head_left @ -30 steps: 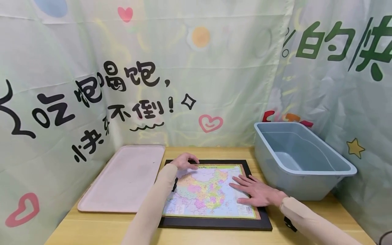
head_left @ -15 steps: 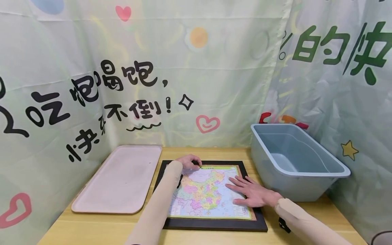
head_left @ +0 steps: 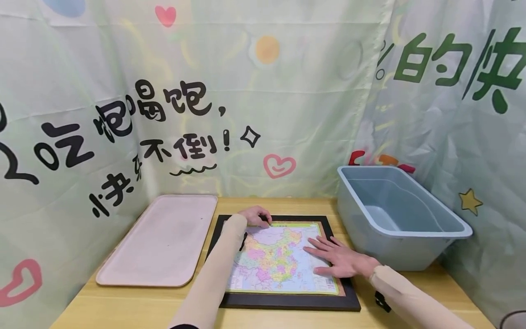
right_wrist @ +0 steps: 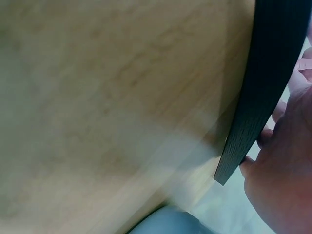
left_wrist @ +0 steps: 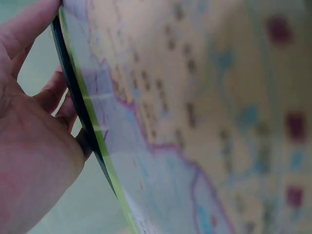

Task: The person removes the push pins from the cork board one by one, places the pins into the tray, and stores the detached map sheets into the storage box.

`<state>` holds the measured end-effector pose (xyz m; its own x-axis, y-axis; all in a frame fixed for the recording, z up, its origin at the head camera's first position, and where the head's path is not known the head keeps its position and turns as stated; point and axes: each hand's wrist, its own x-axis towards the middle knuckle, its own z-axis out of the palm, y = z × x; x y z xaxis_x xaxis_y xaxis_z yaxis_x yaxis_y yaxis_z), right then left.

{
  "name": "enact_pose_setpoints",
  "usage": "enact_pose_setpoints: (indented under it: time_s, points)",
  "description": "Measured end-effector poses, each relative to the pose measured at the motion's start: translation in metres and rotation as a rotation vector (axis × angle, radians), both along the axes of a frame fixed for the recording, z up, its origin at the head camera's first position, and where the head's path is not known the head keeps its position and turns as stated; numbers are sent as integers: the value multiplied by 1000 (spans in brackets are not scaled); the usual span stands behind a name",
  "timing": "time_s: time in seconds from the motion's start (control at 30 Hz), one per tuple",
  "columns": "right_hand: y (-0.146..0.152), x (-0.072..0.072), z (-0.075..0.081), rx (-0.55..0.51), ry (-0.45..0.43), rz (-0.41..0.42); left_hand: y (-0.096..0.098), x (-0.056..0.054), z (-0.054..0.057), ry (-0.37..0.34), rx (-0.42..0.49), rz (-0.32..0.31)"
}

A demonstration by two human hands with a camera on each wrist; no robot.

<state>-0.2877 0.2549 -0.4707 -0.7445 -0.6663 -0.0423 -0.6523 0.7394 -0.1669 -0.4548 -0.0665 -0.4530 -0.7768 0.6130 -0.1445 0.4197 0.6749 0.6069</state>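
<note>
A colourful map of China (head_left: pixel 263 256) lies flat on a brown backing inside a black picture frame (head_left: pixel 287 301). At the frame's far side, left of its middle, the fingers of my left hand (head_left: pixel 254 216) curl over the edge, with the thumb on the map's upper border. From the left wrist view, the fingers show behind the thin dark frame edge. My right hand (head_left: pixel 343 259) lies with spread, straight fingers on the map's right part, its palm over the frame's right bar. The right wrist view shows this hand (right_wrist: pixel 287 161) beyond the frame bar (right_wrist: pixel 258 92).
A pinkish tray (head_left: pixel 158 240) lies to the left on the wooden table (head_left: pixel 139 306). At the right stands a deep blue-grey plastic tub (head_left: pixel 394 253). Printed cloth walls (head_left: pixel 246 178) enclose the table at the back and both sides.
My left hand has slid a little to the right along the frame's far edge. The right hand keeps its place on the map. The whole head view has shifted slightly left.
</note>
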Motion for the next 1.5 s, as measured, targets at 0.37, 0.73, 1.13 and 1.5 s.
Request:
enact_pose_setpoints:
  time_s: [0.37, 0.73, 1.13, 1.5]
  points:
    - [6, 0, 1, -17, 26, 4, 10, 5, 5, 5, -3, -2]
    - [-1, -1, -2, -54, 50, 27, 4, 0, 2, -42, -2, 10]
    - [1, 0, -4, -67, 41, 21, 8, 9, 9, -38, -50, 12]
    - [1, 0, -6, -54, 53, 20, 7, -1, 1, -50, -55, 3]
